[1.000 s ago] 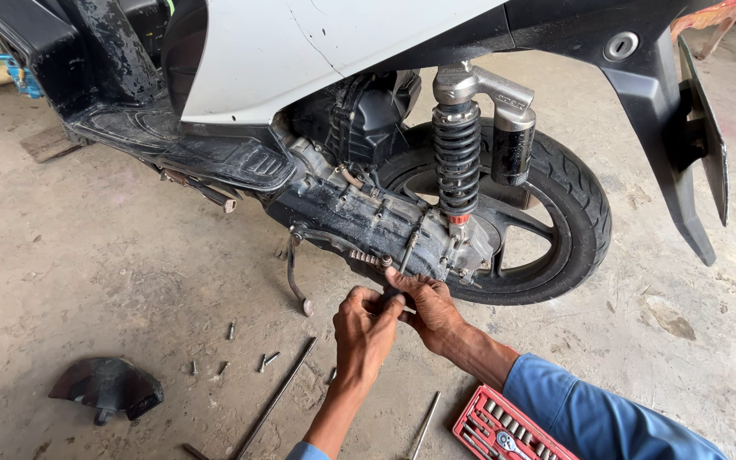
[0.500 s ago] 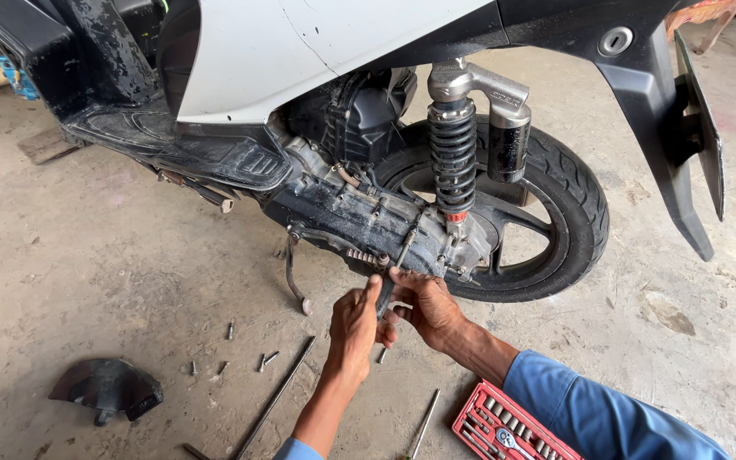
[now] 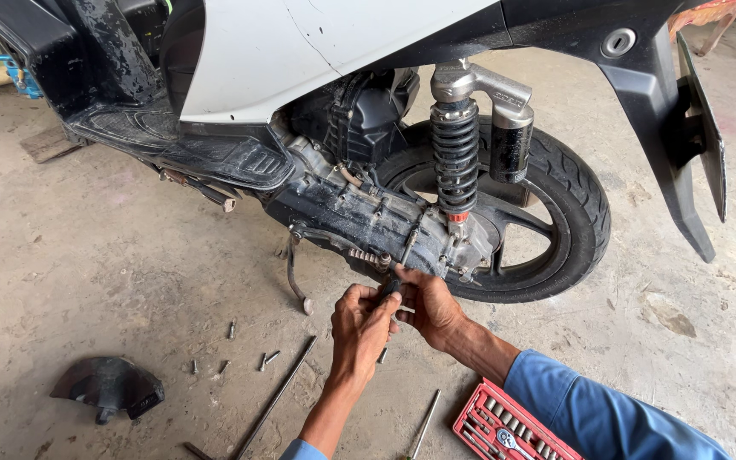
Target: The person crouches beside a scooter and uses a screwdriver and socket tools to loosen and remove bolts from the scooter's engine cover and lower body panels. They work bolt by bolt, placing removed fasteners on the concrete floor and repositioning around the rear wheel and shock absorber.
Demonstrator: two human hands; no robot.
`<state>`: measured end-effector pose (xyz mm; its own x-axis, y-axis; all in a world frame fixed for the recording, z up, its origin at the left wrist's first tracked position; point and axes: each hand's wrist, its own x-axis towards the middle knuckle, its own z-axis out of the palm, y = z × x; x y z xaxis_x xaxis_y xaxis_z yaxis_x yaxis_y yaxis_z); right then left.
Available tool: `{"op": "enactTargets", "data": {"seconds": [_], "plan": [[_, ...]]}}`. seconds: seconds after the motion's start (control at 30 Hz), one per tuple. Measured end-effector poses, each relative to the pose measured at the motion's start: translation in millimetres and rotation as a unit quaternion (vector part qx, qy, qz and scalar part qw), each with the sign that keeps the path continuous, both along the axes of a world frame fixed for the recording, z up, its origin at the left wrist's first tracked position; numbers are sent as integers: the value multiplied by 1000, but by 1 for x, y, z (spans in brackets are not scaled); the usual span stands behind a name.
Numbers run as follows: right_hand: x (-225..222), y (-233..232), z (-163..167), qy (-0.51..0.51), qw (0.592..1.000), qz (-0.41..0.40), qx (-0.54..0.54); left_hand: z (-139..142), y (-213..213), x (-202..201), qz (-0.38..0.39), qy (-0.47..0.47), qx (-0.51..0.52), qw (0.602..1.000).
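Observation:
A white and black scooter stands in front of me, with its dirty grey engine case low beside the rear wheel. Both my hands meet just under the rear end of that case. My left hand comes up from the bottom and closes its fingers around a small dark tool. My right hand reaches in from the right in a blue sleeve, and its fingers pinch the same tool. The tool's tip points up at the case's underside, and the hands hide most of it.
Several loose bolts lie on the concrete floor to the left of my hands, beside a long metal rod. A black plastic cover lies at lower left. A red socket set tray sits open at the bottom. A kickstart lever hangs below the case.
My left hand's fingers, raised toward the case half a second ago, have now closed around the small tool next to my right hand. The view has shifted slightly.

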<state>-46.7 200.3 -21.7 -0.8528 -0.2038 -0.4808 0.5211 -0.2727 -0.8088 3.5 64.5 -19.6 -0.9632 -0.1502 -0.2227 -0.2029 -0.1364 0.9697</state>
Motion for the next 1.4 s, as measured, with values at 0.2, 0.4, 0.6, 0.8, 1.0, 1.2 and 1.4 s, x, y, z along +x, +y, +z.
{"op": "enactTargets", "data": {"seconds": [0.2,0.4,0.6,0.8,1.0,1.2,1.4], "plan": [[-1,1,-1,45,996,50,-59,8,-1,-4,8,-62,59,996],[-7,-2,-18,25,999,-42,-18,13,-2,0,-3,-22,-24,999],[-9,-1,-12,-1,999,-52,14,14,-2,2,1,5,-5,1000],[-17,7,4,26,1000,-9,-8,14,-4,-1,-8,-35,-4,999],[-27,9,1,40,999,-21,-8,9,-7,-4,-19,-39,42,998],[-36,9,-13,-1,998,-67,-11,7,-5,-6,-18,-61,56,996],[-40,2,-16,-12,995,-98,11,5,-2,2,0,95,-113,989]]}}
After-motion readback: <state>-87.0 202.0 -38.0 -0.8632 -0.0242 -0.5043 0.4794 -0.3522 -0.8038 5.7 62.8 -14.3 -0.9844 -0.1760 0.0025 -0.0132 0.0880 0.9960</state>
